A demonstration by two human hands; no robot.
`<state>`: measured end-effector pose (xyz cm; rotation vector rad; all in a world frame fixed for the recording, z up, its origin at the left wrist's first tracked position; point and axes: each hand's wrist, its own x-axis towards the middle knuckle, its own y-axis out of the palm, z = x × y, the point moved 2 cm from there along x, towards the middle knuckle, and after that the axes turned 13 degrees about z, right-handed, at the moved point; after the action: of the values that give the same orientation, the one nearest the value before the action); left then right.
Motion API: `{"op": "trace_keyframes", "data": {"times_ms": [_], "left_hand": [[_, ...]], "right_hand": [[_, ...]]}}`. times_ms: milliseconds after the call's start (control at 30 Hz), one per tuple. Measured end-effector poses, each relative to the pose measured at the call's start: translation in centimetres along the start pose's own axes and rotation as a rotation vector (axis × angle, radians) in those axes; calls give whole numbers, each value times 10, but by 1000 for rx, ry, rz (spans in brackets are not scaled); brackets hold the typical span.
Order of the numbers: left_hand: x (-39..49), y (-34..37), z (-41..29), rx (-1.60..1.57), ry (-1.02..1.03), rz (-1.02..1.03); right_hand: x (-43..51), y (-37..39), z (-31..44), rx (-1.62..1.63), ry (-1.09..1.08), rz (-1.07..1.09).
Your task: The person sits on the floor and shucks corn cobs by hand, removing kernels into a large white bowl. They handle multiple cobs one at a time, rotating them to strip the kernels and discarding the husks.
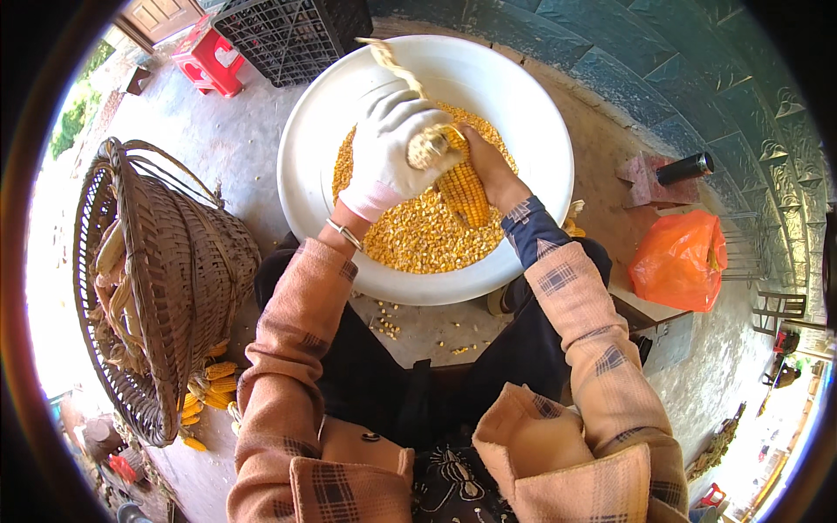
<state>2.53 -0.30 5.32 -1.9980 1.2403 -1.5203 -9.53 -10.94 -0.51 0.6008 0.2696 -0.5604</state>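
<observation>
My left hand [386, 147], in a white knitted glove, is closed around a pale stripped corn cob [427, 150], whose blunt end faces me. A dry twisted husk [395, 65] sticks out beyond the glove. My bare right hand [492, 168] grips a yellow ear of corn [465, 196] from its right side. The cob and the ear meet between my hands, though the glove hides part of the contact. Both are above a wide white plastic basin [552, 157], where loose yellow kernels [418, 242] cover the bottom.
A woven basket [196, 261] with pale cobs stands at left, and several corn ears [219, 382] lie beside it. Behind are a red plastic stool [206, 59] and a black crate [281, 39]. An orange plastic bag [680, 261] sits at right. Kernels [387, 323] dot the floor.
</observation>
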Motion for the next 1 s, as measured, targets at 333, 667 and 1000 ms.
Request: {"op": "trace_keyframes", "data": {"times_ms": [333, 667, 1000], "left_hand": [[2, 24, 3, -116, -226, 62], [6, 39, 44, -406, -731, 103], [-6, -12, 25, -682, -565, -74]], "right_hand": [[0, 18, -11, -841, -357, -95], [24, 24, -21, -876, -287, -12], [5, 5, 2, 112, 5, 249]]}}
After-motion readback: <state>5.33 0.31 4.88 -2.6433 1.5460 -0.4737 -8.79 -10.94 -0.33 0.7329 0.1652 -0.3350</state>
